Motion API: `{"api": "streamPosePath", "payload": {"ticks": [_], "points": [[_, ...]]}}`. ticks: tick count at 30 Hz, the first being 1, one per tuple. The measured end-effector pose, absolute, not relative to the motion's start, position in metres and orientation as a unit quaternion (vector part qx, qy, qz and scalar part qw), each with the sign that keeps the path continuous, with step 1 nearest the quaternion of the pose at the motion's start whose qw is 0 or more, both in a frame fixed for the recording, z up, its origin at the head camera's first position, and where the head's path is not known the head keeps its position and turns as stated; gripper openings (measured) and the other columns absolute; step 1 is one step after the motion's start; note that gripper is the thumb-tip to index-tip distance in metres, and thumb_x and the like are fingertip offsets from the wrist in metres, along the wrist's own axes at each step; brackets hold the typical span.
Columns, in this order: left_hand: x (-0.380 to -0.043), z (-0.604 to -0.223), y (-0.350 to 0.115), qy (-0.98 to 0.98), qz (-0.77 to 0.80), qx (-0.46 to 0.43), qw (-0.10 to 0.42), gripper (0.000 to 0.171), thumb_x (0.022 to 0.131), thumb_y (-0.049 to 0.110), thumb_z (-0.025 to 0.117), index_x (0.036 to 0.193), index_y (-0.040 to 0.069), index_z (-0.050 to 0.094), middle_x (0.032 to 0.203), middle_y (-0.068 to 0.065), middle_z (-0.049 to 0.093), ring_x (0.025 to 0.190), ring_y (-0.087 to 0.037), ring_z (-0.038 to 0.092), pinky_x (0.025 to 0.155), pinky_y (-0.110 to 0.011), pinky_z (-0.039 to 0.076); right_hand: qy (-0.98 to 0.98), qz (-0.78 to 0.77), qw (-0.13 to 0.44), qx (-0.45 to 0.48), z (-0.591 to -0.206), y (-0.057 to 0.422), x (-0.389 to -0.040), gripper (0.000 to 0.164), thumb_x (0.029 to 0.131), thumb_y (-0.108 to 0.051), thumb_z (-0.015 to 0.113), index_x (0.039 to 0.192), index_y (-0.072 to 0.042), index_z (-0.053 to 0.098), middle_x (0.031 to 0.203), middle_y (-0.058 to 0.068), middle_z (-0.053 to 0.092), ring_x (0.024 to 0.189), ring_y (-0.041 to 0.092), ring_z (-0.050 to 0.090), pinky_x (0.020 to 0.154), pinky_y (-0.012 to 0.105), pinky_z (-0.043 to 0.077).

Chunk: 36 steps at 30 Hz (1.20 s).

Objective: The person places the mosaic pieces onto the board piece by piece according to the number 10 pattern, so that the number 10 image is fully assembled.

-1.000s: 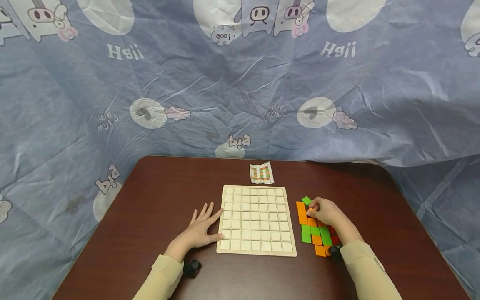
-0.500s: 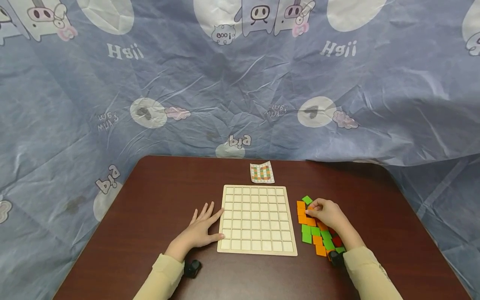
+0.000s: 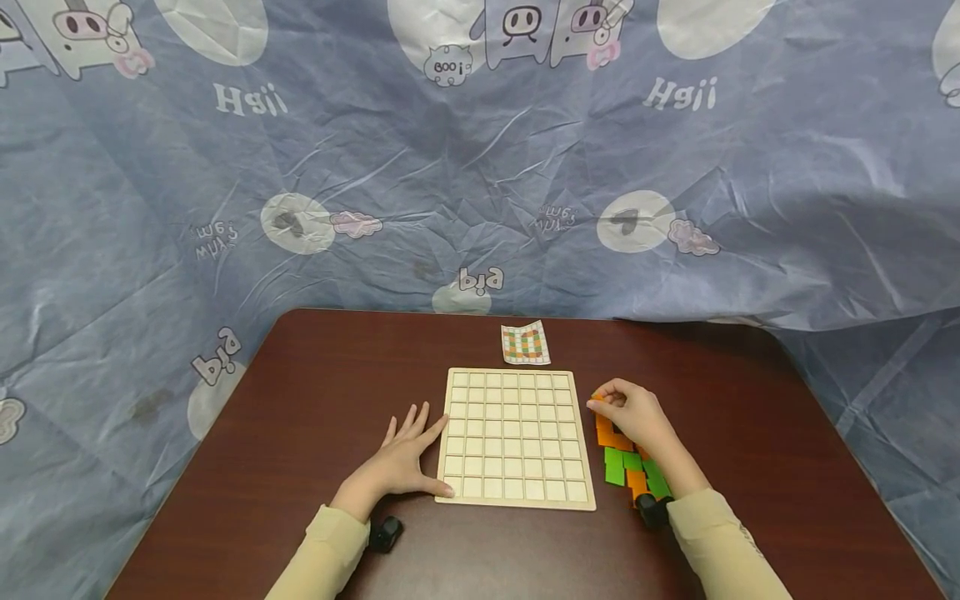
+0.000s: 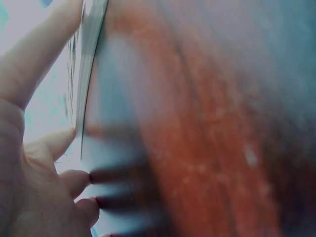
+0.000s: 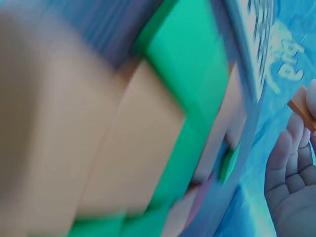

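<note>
A pale wooden grid board [image 3: 517, 437] lies on the table, its square cells bare. My left hand [image 3: 393, 467] is spread at the board's left side, fingers straight. Its thumb overlaps the lower left corner and its index fingertip meets the left edge. In the left wrist view the fingers [image 4: 44, 54] are along the board's edge [image 4: 89, 64]. My right hand [image 3: 633, 412] pinches a small orange square tile [image 5: 299, 103] between thumb and fingers, just right of the board. Beneath the hand and wrist lie flat green tiles [image 3: 615, 467] and orange tiles [image 3: 603, 431], partly hidden.
A small paper [image 3: 525, 343] printed with a coloured grid lies behind the board. The dark brown table [image 3: 337, 375] ends at a blue patterned cloth [image 3: 420, 167]. Black wrist cameras sit on both arms.
My right hand has come up from the tile pile and moved left towards the board, with an orange tile in its pinch. The left hand stays nearly still, its thumb slightly lower.
</note>
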<state>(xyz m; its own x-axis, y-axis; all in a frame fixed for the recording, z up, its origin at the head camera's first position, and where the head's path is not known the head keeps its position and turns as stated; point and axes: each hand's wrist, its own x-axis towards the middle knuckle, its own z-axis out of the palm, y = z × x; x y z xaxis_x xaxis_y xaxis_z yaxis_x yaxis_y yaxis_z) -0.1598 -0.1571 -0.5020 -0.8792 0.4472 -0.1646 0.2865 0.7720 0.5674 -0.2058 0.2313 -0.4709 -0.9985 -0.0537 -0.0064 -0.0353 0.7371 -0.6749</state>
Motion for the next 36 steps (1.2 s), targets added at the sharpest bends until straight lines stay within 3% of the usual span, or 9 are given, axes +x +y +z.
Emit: {"api": "streamPosePath", "payload": {"ticks": [9, 18, 26, 36], "points": [[-0.157, -0.499, -0.15, 0.933, 0.268, 0.196, 0.141, 0.121, 0.065, 0.054, 0.087, 0.157, 0.008, 0.023, 0.164, -0.024, 0.003, 0.153, -0.039, 0.002, 0.12, -0.064, -0.001, 0.888, -0.457, 0.046, -0.033, -0.466, 0.175, -0.212, 0.019, 0.091, -0.023, 0.072, 0.1, -0.007, 0.068, 0.084, 0.01, 0.068, 0.073, 0.024, 0.061, 0.062, 0.029, 0.05], [-0.154, -0.505, -0.15, 0.932, 0.27, 0.198, 0.137, 0.124, 0.065, 0.058, 0.085, 0.158, 0.007, 0.02, 0.165, -0.021, 0.002, 0.153, -0.037, 0.002, 0.12, -0.063, -0.001, 0.848, -0.522, 0.083, -0.03, -0.468, 0.111, -0.219, 0.016, 0.09, -0.018, 0.072, 0.099, -0.007, 0.067, 0.086, 0.009, 0.068, 0.077, 0.029, 0.067, 0.07, 0.038, 0.056], [-0.151, -0.503, -0.146, 0.936, 0.256, 0.197, 0.135, 0.125, 0.064, 0.061, 0.084, 0.157, 0.006, 0.021, 0.164, -0.024, 0.006, 0.153, -0.039, 0.004, 0.119, -0.064, 0.003, 0.86, -0.504, 0.065, -0.05, -0.483, 0.071, -0.23, 0.013, 0.09, -0.017, 0.072, 0.1, -0.011, 0.069, 0.086, 0.003, 0.064, 0.073, 0.014, 0.058, 0.063, 0.025, 0.049], [-0.149, -0.504, -0.146, 0.935, 0.257, 0.199, 0.14, 0.124, 0.065, 0.061, 0.084, 0.157, 0.005, 0.022, 0.164, -0.023, 0.005, 0.153, -0.039, 0.003, 0.12, -0.064, 0.005, 0.887, -0.455, 0.038, -0.072, -0.49, 0.043, -0.242, 0.007, 0.088, -0.011, 0.073, 0.093, -0.009, 0.068, 0.082, 0.003, 0.066, 0.071, 0.013, 0.059, 0.065, 0.027, 0.05]]}}
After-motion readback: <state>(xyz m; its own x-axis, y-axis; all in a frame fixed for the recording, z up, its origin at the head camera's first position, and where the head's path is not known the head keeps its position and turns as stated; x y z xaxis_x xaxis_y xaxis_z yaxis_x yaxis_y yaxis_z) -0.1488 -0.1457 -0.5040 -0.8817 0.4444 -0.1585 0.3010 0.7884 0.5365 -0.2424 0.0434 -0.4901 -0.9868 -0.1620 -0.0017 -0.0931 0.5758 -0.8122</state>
